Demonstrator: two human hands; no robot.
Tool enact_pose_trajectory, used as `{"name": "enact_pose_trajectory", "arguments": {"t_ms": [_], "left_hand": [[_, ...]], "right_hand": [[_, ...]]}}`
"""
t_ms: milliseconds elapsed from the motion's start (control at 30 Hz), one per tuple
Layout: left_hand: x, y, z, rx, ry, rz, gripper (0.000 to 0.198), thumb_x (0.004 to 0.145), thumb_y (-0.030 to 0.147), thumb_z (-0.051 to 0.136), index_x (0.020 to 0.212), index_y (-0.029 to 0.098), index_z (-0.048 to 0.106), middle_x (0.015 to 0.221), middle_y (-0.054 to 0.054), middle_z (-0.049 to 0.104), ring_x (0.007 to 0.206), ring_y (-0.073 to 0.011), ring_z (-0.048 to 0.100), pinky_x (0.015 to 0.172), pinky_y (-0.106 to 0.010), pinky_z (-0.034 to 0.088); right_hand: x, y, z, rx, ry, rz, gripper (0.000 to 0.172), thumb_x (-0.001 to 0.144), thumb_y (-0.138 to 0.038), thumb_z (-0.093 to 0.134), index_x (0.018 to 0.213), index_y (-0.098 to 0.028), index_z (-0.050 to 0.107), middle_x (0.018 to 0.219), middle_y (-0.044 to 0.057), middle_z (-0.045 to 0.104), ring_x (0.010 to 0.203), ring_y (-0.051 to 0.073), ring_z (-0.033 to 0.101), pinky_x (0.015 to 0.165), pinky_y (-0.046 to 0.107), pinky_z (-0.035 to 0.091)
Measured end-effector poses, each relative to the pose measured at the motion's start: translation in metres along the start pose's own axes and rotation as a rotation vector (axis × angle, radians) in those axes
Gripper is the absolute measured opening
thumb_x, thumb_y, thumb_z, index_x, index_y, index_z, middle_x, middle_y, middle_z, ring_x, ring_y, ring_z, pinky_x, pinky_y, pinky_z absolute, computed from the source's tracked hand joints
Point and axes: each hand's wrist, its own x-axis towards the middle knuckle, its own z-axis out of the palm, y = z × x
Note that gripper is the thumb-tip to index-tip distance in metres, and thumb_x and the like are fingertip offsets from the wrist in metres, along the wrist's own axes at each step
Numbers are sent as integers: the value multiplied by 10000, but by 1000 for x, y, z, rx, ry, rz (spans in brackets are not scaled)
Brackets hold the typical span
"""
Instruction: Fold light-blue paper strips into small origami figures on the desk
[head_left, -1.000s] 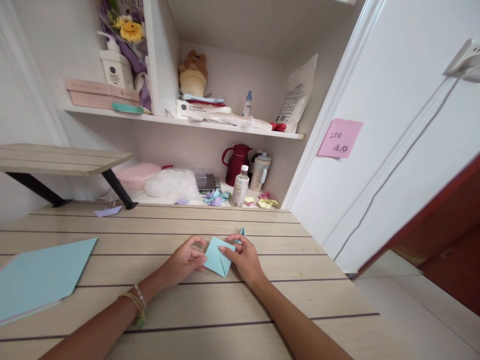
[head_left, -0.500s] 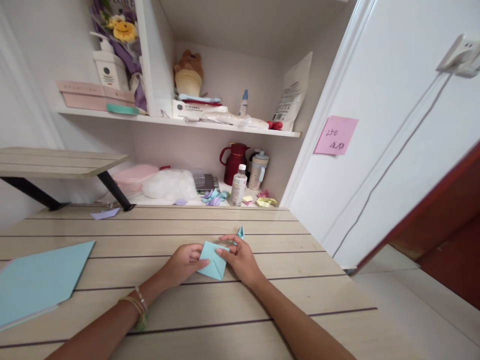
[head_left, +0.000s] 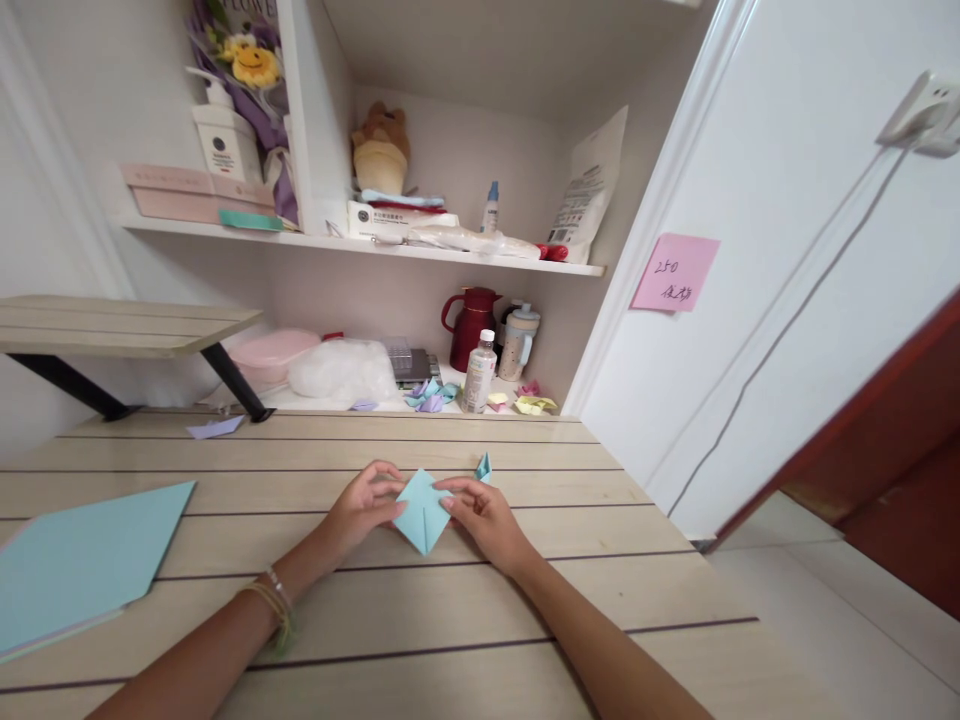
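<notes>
Between my two hands is a light blue folded paper square (head_left: 423, 518), turned so a corner points toward me, with a slit or fold edge running down its lower half. My left hand (head_left: 366, 505) pinches its left corner between thumb and fingers. At the right corner, my right hand (head_left: 484, 515) grips it with the thumb on top and the index finger along the upper right edge. Just beyond my right hand, a small light blue folded paper piece (head_left: 484, 467) stands on the wooden table (head_left: 360, 610).
A stack of light blue paper sheets (head_left: 82, 560) lies at the left. A purple folded paper (head_left: 215, 428) rests by the leg of the raised shelf (head_left: 127, 325). At the back stand a bottle (head_left: 480, 375), a red jug (head_left: 472, 330) and several colourful folded papers (head_left: 433, 396).
The paper square has turned so its corner now points straight toward me. My left fingers have lifted slightly, and my right index finger has come down onto the paper's edge.
</notes>
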Motion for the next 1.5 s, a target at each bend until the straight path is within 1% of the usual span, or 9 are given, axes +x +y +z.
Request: {"name": "enact_pose_trajectory", "arguments": {"t_ms": [100,200,400,567,700,933,1233,1367,1500], "left_hand": [[0,1,-1,81,-7,16,211,668,244,683,851,160,621,834,-37,676,702,-143,597,636,-234,447],[-2,3,1,166,-91,-18,267,682,255,668,930,154,666,891,-52,687,792,-183,600,728,-270,440],[-3,1,1,175,-113,-34,312,676,276,671,962,151,675,988,-80,681,852,-222,608,765,-314,449],[-3,-7,2,97,-163,-96,429,595,235,736,1003,133,649,855,-69,708,758,-196,629,719,-312,470],[-3,-9,10,176,-45,-49,358,517,239,773,848,137,682,701,-26,691,638,-174,611,608,-277,473],[-1,-8,11,293,72,99,179,639,291,690,690,139,610,664,-9,626,606,-133,562,543,-212,412],[-7,-5,17,150,28,58,480,635,287,703,1024,196,438,693,2,628,565,-134,575,517,-215,419],[-6,-4,19,249,-1,55,232,668,330,661,771,150,558,664,-9,604,577,-131,546,511,-209,396],[-6,-2,19,271,17,41,245,683,354,639,608,146,535,557,24,533,513,-106,484,457,-194,339]], "right_hand": [[-2,0,-1,-50,-97,22,349,603,-322,722,916,-181,659,586,-29,590,543,105,519,544,222,418],[-2,1,-1,-67,-142,46,459,541,-300,758,968,-172,648,562,-36,590,513,101,509,524,220,406],[0,3,0,-166,-30,-17,319,589,-357,717,856,-184,694,618,-7,629,572,133,533,563,248,428],[3,6,2,-214,114,-78,242,689,-408,626,661,-172,672,596,2,603,564,130,511,543,236,407],[3,6,7,-261,191,-67,316,698,-447,608,563,-161,606,485,-23,511,466,100,431,444,214,341],[1,2,10,-69,112,-37,272,661,-416,662,769,-172,613,610,-4,597,590,141,554,568,256,448],[3,7,8,-61,125,-23,372,609,-367,712,892,-171,573,651,5,636,598,141,582,563,255,459],[3,7,9,-55,96,7,379,590,-363,725,887,-178,581,639,3,637,568,141,576,534,250,450],[2,6,9,-49,54,27,364,593,-348,725,883,-178,586,631,-8,622,556,124,555,524,235,432]]}}
